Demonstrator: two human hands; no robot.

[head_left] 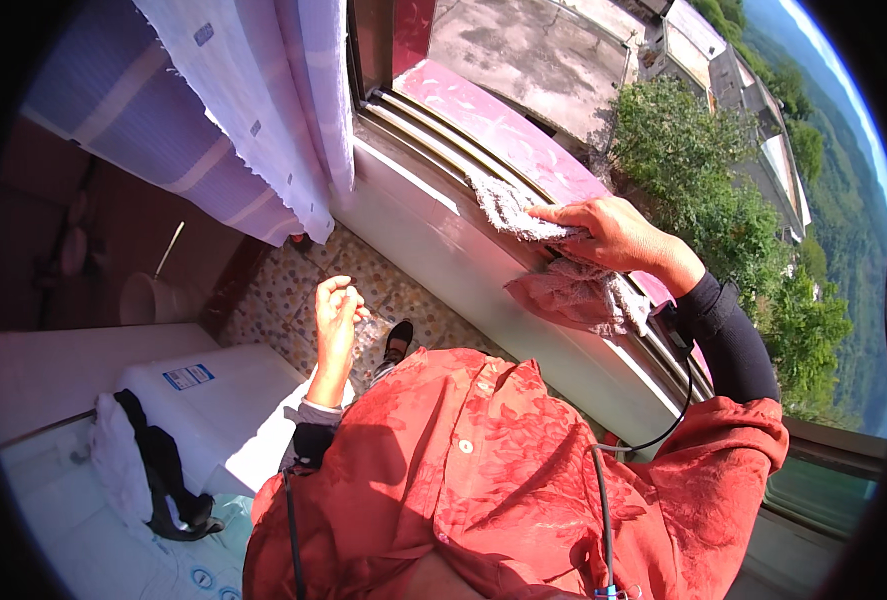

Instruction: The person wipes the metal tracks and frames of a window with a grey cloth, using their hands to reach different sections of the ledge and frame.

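Note:
My right hand (pixel 613 232) is closed on a greyish-white towel rag (pixel 513 212), pressing it onto the window track (pixel 443 145). The rag is crumpled; one end sticks out past my fingertips. A pinkish, shaded part of cloth (pixel 573 298) hangs under my wrist over the inner sill edge; whether it is the same rag I cannot tell. My left hand (pixel 335 312) is held up above the floor, away from the sill. Its fingers are loosely bent, a little apart, with nothing visible in them.
A purple-and-white curtain (pixel 233 130) hangs at the window's far left end. White boxy appliance (pixel 213 385) with dark strap (pixel 163 470) stands at lower left, a pale bucket (pixel 153 300) behind. Outside are trees (pixel 678 140) and a concrete yard (pixel 523 60). Cables run down my red shirt.

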